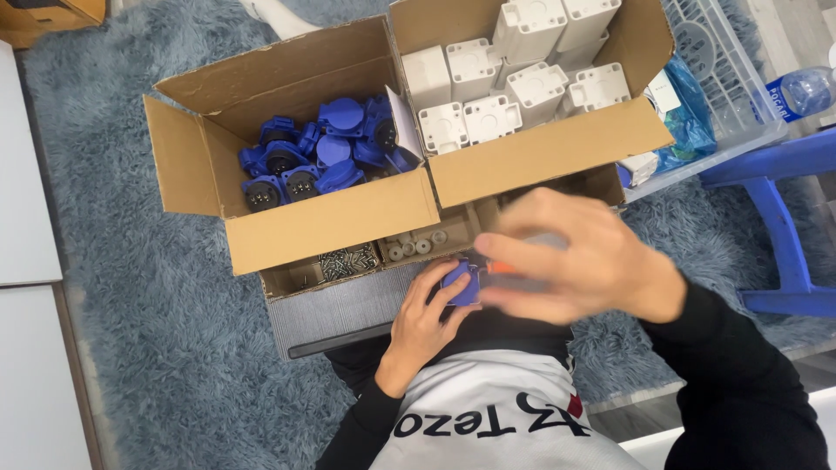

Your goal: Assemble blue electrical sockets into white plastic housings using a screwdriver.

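I am looking down at the work area from the head cam. My left hand (424,315) is gripping a blue part (461,284), fingers curled around its lower edge, holding it just above the lap and close to the body. It seems held there so the right hand can work on it from above.

My right hand (585,258) is blurred. It is hovering just over the blue part, fingers bent and narrow. An orange bit (501,266) is showing under the fingers, prob. a tool tip or handle; I cannot tell whether the hand is clamped on it.

Layout, front to back:
- Tray (361,261), touching the near side of the boxes: compartments w/ screws (347,260) on the left and small white round pieces (416,245) in the middle. Placed nearest the hands, apparently for quick reach.
- Left box (305,222), flaps open: loose pile of blue sockets (318,155).
- Right box (544,148), flaps open, touching the left one: white housings (514,74), mostly stacked upright.
- Clear basket (727,83) at far right, beside a blue stool (779,204) and a bottle (801,91).

All of it is resting on grey shag rug (131,287).
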